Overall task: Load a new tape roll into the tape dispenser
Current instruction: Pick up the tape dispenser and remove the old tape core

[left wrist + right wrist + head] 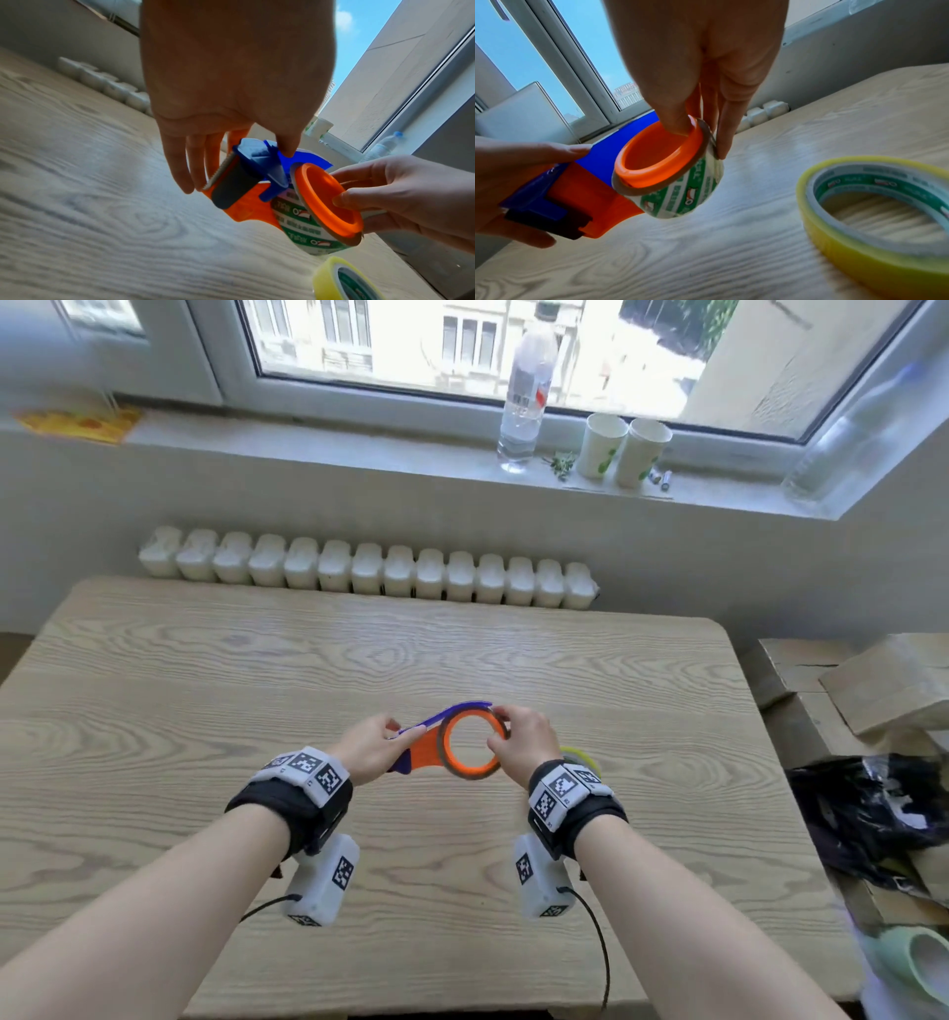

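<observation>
Two hands hold the tape dispenser (pixel 429 746) above the table (pixel 205 670). Left hand (pixel 367 749) grip pinches its blade end; right hand (pixel 526 744) grip pinches the near-empty roll (pixel 680 194) on the orange hub. Yellow tape roll (pixel 875 213) lies on the table, mostly hidden behind the right wrist in the head view.

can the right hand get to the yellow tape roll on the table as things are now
Probably not yet: the right hand grips the old core on the tape dispenser. The yellow tape roll lies close beside it, uncovered, so once freed, likely yes.
</observation>
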`<move>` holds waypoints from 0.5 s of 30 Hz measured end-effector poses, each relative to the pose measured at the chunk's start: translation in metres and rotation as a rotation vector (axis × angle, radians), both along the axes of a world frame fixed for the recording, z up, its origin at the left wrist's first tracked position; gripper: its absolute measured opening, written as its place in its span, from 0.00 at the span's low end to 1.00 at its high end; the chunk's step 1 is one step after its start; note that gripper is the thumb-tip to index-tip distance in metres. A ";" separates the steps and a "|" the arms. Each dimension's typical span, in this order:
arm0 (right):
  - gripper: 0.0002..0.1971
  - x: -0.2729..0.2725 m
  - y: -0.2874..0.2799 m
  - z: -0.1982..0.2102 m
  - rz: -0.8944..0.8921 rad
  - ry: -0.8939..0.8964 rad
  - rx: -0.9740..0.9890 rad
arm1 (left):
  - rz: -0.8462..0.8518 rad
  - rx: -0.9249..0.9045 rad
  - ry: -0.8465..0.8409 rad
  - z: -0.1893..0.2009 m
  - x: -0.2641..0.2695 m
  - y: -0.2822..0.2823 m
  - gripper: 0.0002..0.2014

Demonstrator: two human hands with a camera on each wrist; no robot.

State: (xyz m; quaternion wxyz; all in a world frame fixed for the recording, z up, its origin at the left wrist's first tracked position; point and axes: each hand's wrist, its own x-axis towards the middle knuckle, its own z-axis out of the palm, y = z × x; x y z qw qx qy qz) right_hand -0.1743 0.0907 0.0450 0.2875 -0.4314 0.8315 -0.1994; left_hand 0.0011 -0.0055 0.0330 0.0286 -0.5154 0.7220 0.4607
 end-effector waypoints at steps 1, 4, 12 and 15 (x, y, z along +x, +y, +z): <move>0.17 -0.002 -0.001 0.005 0.002 0.003 -0.023 | -0.017 -0.013 0.010 0.007 -0.001 0.000 0.23; 0.16 -0.006 -0.005 0.016 0.025 0.029 -0.071 | -0.080 -0.071 0.014 0.023 -0.005 -0.002 0.22; 0.32 -0.012 -0.020 0.038 0.097 0.000 -0.135 | -0.048 -0.103 0.106 0.043 -0.011 -0.015 0.22; 0.53 -0.008 -0.022 0.041 0.212 0.039 -0.085 | -0.026 -0.112 0.146 0.047 -0.014 -0.016 0.23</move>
